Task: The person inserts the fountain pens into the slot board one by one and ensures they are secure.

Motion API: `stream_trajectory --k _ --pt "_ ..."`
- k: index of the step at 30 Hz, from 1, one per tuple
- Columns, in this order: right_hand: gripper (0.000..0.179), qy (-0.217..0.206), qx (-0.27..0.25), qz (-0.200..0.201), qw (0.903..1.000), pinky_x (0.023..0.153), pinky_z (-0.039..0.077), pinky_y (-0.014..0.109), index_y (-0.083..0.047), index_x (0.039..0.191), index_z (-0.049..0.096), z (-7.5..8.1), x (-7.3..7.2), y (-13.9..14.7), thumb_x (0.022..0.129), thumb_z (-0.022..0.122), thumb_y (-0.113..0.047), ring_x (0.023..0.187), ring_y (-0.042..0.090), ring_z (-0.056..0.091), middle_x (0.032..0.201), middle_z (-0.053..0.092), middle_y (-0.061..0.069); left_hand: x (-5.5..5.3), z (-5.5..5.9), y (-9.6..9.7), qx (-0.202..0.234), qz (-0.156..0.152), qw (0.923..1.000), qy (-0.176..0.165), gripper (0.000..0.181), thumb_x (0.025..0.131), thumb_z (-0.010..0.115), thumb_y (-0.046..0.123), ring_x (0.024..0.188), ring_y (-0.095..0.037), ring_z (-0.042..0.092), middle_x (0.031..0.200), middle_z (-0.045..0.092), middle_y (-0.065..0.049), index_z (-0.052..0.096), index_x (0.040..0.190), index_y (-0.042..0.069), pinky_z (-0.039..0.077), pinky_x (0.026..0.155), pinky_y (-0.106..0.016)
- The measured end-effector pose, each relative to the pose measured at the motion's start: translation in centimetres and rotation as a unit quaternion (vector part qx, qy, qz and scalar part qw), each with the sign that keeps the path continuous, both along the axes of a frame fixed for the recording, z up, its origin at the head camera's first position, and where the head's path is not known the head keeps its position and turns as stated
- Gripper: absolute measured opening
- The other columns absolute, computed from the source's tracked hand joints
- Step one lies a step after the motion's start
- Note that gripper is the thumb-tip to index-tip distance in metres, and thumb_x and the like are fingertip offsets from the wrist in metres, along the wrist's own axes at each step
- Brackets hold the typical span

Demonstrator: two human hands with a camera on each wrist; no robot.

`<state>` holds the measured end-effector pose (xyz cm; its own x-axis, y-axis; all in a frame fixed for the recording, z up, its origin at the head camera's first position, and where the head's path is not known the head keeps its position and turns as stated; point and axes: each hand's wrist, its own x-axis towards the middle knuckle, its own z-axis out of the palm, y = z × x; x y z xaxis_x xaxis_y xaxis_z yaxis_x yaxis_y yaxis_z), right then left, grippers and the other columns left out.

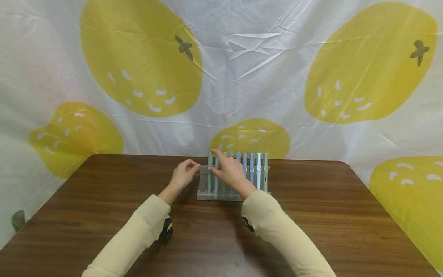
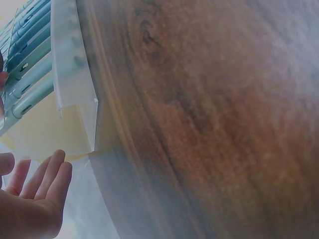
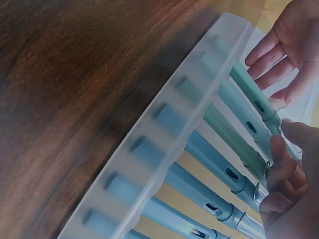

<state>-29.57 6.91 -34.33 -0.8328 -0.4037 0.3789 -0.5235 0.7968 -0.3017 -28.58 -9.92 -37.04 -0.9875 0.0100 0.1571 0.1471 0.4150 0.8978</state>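
A frosted clear pen rack (image 1: 219, 197) stands on the table, holding a row of capped pens in green, blue and pale blue. My right hand (image 1: 231, 171) reaches across the row and grips the leftmost green pen (image 1: 209, 181) near its top, thumb on the near side and index finger at the cap end. The lower end of that pen (image 3: 249, 87) sits in the rack's slot. At the rack's upper left corner, my left hand (image 1: 182, 176) pinches the edge between thumb and index finger. Its other fingers (image 2: 59, 184) are extended.
Brown wood-grain table (image 1: 311, 215) surrounds the rack. Behind it hangs a white cloth (image 1: 249, 88) printed with big yellow fruit. More pens (image 1: 258, 173) stand upright to the right of my right hand. Dark wrist devices (image 1: 167, 229) show below both cuffs.
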Motion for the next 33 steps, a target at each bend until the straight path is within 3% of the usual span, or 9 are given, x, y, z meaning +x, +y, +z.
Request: stream_trajectory --k 5,10,15,20,24,29,33 --pt "0.056 0.01 -0.009 0.005 0.9999 0.034 0.033 0.023 -0.017 0.132 0.037 -0.2 0.1 0.2 0.083 0.061 -0.03 0.039 0.008 0.042 0.057 0.048 -0.008 0.0 -0.1 0.0 -0.002 0.002 1.0 0.003 0.026 0.09 0.051 0.02 0.084 -0.029 0.061 0.096 0.062 -0.019 0.057 0.099 -0.004 0.047 0.073 -0.038" --pt "0.052 0.047 -0.035 0.024 0.998 0.035 0.031 0.023 -0.015 0.129 0.041 -0.3 0.5 0.7 0.083 0.062 -0.027 0.038 0.008 0.039 0.056 0.046 -0.009 -0.1 -0.2 -0.2 -0.012 0.004 0.9999 0.008 0.026 0.091 0.05 0.021 0.083 -0.028 0.062 0.094 0.062 -0.019 0.057 0.099 -0.004 0.047 0.072 -0.037" --pt "0.046 0.093 -0.036 0.04 0.9942 0.034 0.029 0.021 -0.012 0.124 0.046 -0.9 1.3 1.7 0.083 0.062 -0.027 0.036 0.005 0.036 0.053 0.045 -0.011 0.4 0.2 -0.7 -0.065 0.009 0.997 0.042 0.027 0.092 0.047 0.02 0.081 -0.027 0.062 0.095 0.063 -0.016 0.059 0.104 -0.001 0.046 0.074 -0.04" --pt "0.043 0.101 -0.035 0.042 0.9934 0.033 0.029 0.021 -0.013 0.12 0.05 -1.6 2.1 3.5 0.082 0.063 -0.025 0.038 0.002 0.037 0.054 0.047 -0.013 1.2 0.5 -1.5 -0.126 0.003 0.9887 0.082 0.03 0.092 0.048 0.023 0.087 -0.027 0.059 0.099 0.062 -0.013 0.057 0.111 0.002 0.043 0.075 -0.043" --pt "0.041 0.099 -0.024 0.039 0.9941 0.034 0.028 0.021 -0.014 0.12 0.051 -1.9 3.0 5.5 0.082 0.062 -0.025 0.038 0.001 0.036 0.055 0.046 -0.016 2.1 0.8 -1.9 -0.175 -0.021 0.9759 0.128 0.031 0.09 0.051 0.024 0.096 -0.029 0.055 0.106 0.06 -0.015 0.056 0.113 0.003 0.041 0.079 -0.045" --pt "0.039 0.096 -0.016 0.041 0.9944 0.035 0.029 0.021 -0.015 0.119 0.052 -2.2 4.2 8.4 0.083 0.061 -0.027 0.038 -0.001 0.035 0.057 0.046 -0.018 3.7 0.9 -2.6 -0.252 -0.049 0.9488 0.185 0.039 0.09 0.052 0.025 0.111 -0.031 0.045 0.123 0.049 -0.017 0.05 0.122 0.004 0.035 0.088 -0.046" --pt "0.036 0.097 -0.02 0.041 0.9943 0.036 0.03 0.021 -0.014 0.117 0.054 -2.1 5.1 10.5 0.084 0.061 -0.026 0.04 -0.002 0.036 0.059 0.047 -0.019 4.9 1.1 -3.2 -0.292 -0.054 0.9327 0.204 0.045 0.089 0.054 0.027 0.121 -0.032 0.034 0.132 0.038 -0.017 0.045 0.127 0.006 0.029 0.092 -0.048"
